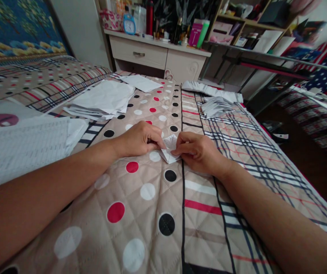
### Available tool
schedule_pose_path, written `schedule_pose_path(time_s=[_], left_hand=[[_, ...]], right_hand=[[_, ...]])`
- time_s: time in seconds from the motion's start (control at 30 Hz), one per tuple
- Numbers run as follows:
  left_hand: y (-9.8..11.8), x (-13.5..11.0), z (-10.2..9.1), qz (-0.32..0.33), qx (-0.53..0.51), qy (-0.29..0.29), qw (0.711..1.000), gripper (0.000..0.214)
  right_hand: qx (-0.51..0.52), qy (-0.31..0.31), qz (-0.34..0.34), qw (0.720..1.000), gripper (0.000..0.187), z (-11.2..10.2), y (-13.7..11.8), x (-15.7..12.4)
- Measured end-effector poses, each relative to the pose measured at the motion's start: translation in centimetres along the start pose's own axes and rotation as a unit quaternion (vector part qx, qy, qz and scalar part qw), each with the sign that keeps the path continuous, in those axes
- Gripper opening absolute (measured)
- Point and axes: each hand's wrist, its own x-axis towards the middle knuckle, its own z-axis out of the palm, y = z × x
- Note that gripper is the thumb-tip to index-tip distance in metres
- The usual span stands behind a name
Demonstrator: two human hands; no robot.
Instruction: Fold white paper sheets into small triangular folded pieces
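A small folded piece of white paper (170, 155) lies on the patterned bedspread (152, 213), between my two hands. My left hand (142, 139) pinches its left edge between thumb and curled fingers. On the opposite side my right hand (196, 151) grips the paper's right edge, thumb and forefinger closed on it. Creases and a pointed lower corner show on the paper. The fingers cover its side edges.
Beyond my left arm sits a stack of white paper sheets (100, 99), with a single sheet (142, 83) behind it. Printed sheets (26, 148) lie at the far left. Folded paper pieces (216, 107) are piled at back right. A white dresser (143, 53) stands past the bed.
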Motion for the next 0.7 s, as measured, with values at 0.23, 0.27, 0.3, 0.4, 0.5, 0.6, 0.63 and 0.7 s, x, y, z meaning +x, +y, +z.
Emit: schedule_pose_path(time_s=[0.23, 0.27, 0.3, 0.4, 0.5, 0.6, 0.63, 0.7], left_hand=[[0.1, -0.3, 0.1, 0.009, 0.018, 0.000, 1.000, 0.019], [0.1, -0.3, 0.1, 0.009, 0.017, -0.002, 1.000, 0.019], [0.1, -0.3, 0.1, 0.010, 0.017, -0.004, 1.000, 0.020], [0.2, -0.2, 0.0, 0.008, 0.017, -0.012, 1.000, 0.021], [0.3, -0.2, -0.1, 0.007, 0.021, -0.022, 1.000, 0.022], [0.4, -0.1, -0.2, 0.006, 0.024, -0.034, 0.999, 0.023], [0.4, -0.1, -0.2, 0.005, 0.025, -0.038, 0.999, 0.024], [0.5, -0.1, -0.3, 0.003, 0.028, -0.046, 0.999, 0.025]], right_hand=[[0.046, -0.009, -0.005, 0.999, 0.033, 0.1, 0.4, 0.1], [0.045, -0.011, -0.006, 0.999, 0.033, 0.1, 0.4, 0.1], [0.041, -0.014, -0.005, 0.999, 0.033, 0.0, 0.3, 0.1], [0.027, -0.026, 0.001, 0.999, 0.032, -0.2, 0.0, 0.2], [0.015, -0.038, 0.001, 0.999, 0.031, -0.4, -0.3, 0.3], [0.007, -0.043, -0.005, 0.999, 0.031, -0.5, -0.5, 0.3], [0.005, -0.042, -0.007, 0.999, 0.031, -0.5, -0.5, 0.3], [-0.005, -0.041, -0.009, 0.999, 0.031, -0.4, -0.6, 0.3]])
